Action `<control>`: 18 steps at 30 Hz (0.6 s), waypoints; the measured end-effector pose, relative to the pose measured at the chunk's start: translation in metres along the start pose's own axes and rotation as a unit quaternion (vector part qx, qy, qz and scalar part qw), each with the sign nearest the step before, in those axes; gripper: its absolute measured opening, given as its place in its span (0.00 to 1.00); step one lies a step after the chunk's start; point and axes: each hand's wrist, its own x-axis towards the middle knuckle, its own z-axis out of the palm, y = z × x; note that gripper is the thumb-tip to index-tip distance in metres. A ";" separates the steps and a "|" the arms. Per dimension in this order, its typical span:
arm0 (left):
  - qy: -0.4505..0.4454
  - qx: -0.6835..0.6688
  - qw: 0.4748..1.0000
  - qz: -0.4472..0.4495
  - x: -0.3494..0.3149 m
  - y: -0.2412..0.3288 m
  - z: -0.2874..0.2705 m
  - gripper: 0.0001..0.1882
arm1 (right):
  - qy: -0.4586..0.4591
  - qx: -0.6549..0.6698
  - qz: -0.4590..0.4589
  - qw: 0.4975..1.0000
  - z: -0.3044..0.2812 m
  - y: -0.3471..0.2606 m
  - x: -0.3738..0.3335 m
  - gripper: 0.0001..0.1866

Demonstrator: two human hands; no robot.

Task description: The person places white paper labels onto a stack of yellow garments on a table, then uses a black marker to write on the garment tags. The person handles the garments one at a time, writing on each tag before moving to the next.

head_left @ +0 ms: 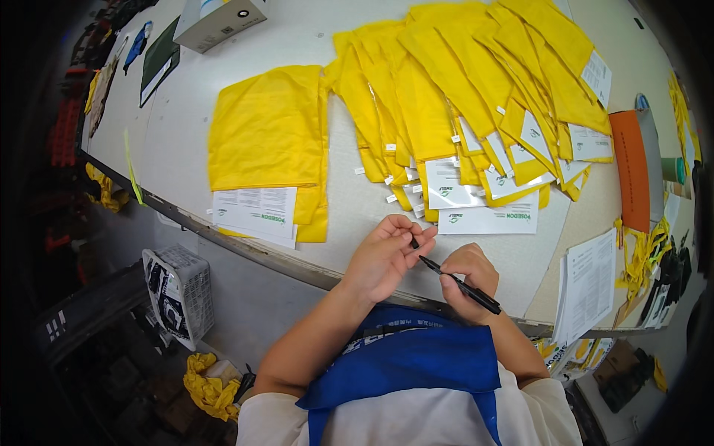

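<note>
My right hand (474,276) grips a black marker pen (480,296), its thin tip pointing up and left toward my other hand. A small black piece, which looks like the pen's cap (414,243), is pinched between the fingers of my left hand (387,256). Tip and cap are apart, close to each other over the table's near edge. Just beyond my hands, a white printed sheet (487,221) sticks out from under a fanned heap of folded yellow garments (428,97). Left of that heap, more folded yellow fabric (264,126) lies over white printed sheets (256,212).
An orange folder (634,171) and a stack of papers (587,286) are at the table's right side. At the far left stands a grey-white box (219,26) beside a dark green flat pad (158,70). Below the table edge is a white basket (190,290).
</note>
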 end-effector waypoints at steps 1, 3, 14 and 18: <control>-0.011 -0.004 1.000 0.008 -0.002 -0.001 0.002 0.07 | 0.002 -0.004 -0.004 1.000 0.001 -0.001 0.002 0.09; -0.031 -0.006 0.999 0.021 -0.004 -0.002 0.003 0.07 | 0.004 -0.013 -0.012 1.000 0.000 -0.003 0.005 0.09; -0.022 0.064 0.997 0.034 -0.022 -0.009 0.024 0.07 | 0.030 -0.008 -0.033 0.999 0.004 -0.011 0.005 0.07; -0.038 0.092 0.994 0.032 -0.024 -0.012 0.022 0.07 | 0.063 0.009 -0.008 0.998 0.009 -0.010 0.004 0.05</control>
